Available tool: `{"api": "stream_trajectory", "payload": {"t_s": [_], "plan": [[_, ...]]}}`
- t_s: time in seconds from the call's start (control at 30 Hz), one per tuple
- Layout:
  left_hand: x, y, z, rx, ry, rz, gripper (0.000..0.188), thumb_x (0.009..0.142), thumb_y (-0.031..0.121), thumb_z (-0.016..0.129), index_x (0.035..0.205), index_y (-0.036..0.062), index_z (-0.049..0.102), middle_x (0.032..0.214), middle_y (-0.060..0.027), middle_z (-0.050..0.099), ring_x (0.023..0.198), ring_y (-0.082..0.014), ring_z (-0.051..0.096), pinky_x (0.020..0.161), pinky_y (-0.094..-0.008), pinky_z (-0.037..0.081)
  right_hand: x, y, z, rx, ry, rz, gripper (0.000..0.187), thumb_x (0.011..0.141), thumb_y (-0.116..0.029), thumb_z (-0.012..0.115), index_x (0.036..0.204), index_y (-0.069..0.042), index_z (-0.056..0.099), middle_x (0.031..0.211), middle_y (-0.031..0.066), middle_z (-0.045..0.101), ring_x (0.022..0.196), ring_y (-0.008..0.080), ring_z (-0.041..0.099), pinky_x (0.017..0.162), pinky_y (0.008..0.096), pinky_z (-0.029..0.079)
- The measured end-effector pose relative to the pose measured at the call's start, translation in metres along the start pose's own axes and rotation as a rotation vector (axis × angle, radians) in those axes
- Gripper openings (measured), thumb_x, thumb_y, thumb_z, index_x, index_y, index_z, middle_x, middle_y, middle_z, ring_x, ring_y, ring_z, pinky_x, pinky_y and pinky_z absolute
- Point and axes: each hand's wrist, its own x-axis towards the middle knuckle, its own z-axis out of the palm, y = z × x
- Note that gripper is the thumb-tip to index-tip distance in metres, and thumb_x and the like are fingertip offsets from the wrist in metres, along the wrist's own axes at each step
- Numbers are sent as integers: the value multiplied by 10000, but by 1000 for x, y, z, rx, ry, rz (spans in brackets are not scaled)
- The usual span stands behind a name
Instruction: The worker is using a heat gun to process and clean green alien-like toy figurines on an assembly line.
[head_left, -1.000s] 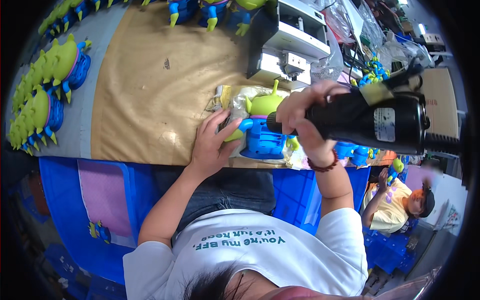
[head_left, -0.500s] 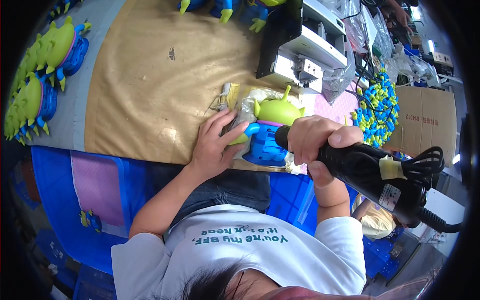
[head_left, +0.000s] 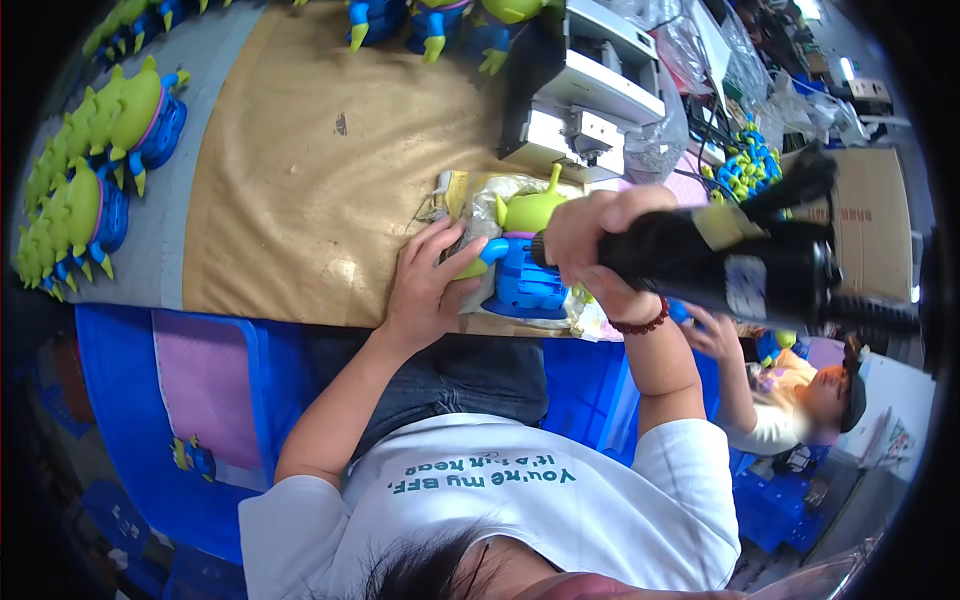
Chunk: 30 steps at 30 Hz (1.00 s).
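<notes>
- Two hands near: the right hand (head_left: 598,235) is wrapped tightly around one black power tool (head_left: 690,255), with one dark red bracelet (head_left: 641,318) on its wrist. Half a second ago the tool slanted down to the right; now it lies closer to level, its cord bundle blurred.
- The left hand (head_left: 425,285) is as before: thumb and forefinger close on the green hand of one toy (head_left: 530,285), other fingers spread.
- That toy, green-headed and blue-bodied, lies between both hands at the table's front edge, partly on one clear plastic bag (head_left: 490,200). The tool's tip is at its blue body; I cannot tell whether they touch.
- One blue bin (head_left: 118,420) at left holds one pink sheet (head_left: 208,390) and one small figure (head_left: 193,458).
- Farther back on the table (head_left: 300,180): one white device (head_left: 610,90), three toys in part at the top edge (head_left: 433,22), and overlapping rows at left (head_left: 130,110), too crowded to count.
- At right, one heap of small pieces (head_left: 748,165), more hidden than before, and one carton (head_left: 872,215).
- One co-worker (head_left: 770,425) shows more fully now, one hand (head_left: 712,335) raised; its grip is unclear.
</notes>
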Motion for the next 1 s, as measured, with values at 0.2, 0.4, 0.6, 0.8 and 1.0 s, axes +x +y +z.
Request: {"api": "stream_trajectory", "payload": {"t_s": [0.2, 0.4, 0.6, 0.8, 1.0], "plan": [[0, 1, -1, 41, -44, 60, 695, 787, 199, 785, 1420, 114, 509, 1404, -190, 495, 1346, -396, 424, 1108, -473, 339, -17, 5, -6, -390, -49, 130, 417, 805, 30, 708, 1050, -82, 389, 764, 94, 586, 694, 217, 591, 686, 364, 495], [-9, 8, 7, 217, -109, 27, 1010, 604, 263, 889, 1464, 95, 386, 1487, -207, 378, 1367, -407, 367, 1110, -506, 304, 6, -39, -16, 145, 387, -24, 351, 816, 39, 691, 1071, -41, 463, 748, 91, 609, 668, 214, 625, 653, 346, 523], [-10, 4, 10, 272, -89, 69, 968, 592, 118, 821, 1456, 95, 385, 1452, -232, 389, 1311, -433, 401, 1095, -502, 327, 44, -15, -68, -273, 714, 107, 323, 854, -43, 658, 1146, 29, 539, 696, 68, 585, 609, 173, 590, 631, 328, 502], [-7, 3, 10, 269, -81, 106, 948, 602, 136, 814, 1450, 96, 393, 1447, -232, 395, 1296, -432, 413, 1085, -502, 338, 59, 22, -71, -100, 760, 225, 138, 818, -80, 704, 811, -9, 586, 660, 61, 617, 578, 148, 608, 564, 290, 495], [-12, 0, 11, 237, -76, 61, 958, 606, 179, 844, 1454, 138, 400, 1465, -214, 384, 1332, -406, 389, 1097, -498, 307, 44, -16, -58, 10, 721, 319, 177, 812, -52, 706, 916, 25, 586, 678, 70, 620, 586, 157, 618, 564, 298, 514]]}}
